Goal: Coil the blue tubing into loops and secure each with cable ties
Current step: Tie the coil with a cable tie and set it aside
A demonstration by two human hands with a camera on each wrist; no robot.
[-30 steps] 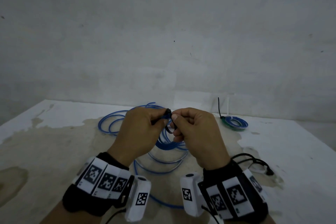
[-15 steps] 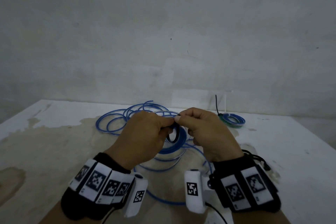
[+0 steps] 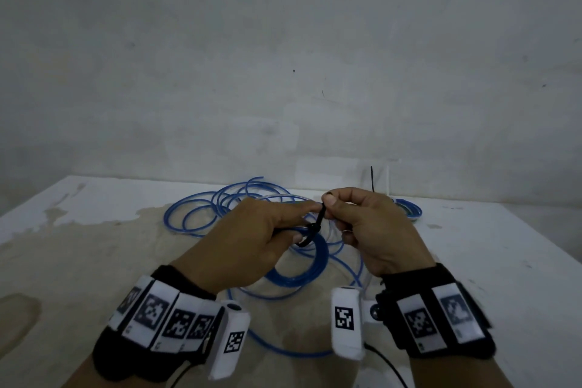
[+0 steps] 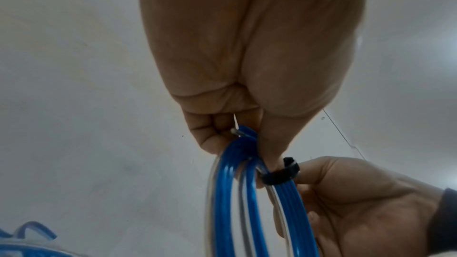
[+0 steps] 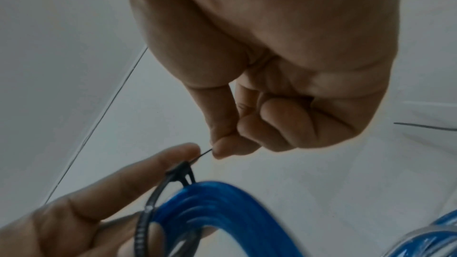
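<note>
My left hand (image 3: 252,233) holds a coil of blue tubing (image 3: 307,271) above the table, thumb and fingers pinching the bundled loops (image 4: 237,183). A black cable tie (image 3: 315,228) is looped round the bundle, its head (image 5: 181,169) by my left index fingertip. My right hand (image 3: 356,220) pinches the tie's thin tail (image 5: 205,152) between thumb and forefinger, just above and right of the head. The tie loop (image 5: 144,212) is still loose round the tubing. More blue tubing (image 3: 208,208) lies in loose loops on the table behind my hands.
A small tied blue coil (image 3: 407,209) lies at the back right with a black tie tail (image 3: 372,179) sticking up. The white table (image 3: 78,255) is stained brown and meets a grey wall behind. A black cable (image 3: 390,365) runs from my right wrist.
My right hand has drawn the tie's tail up and to the right, away from the left hand. The coil in my left hand has stayed about where it was.
</note>
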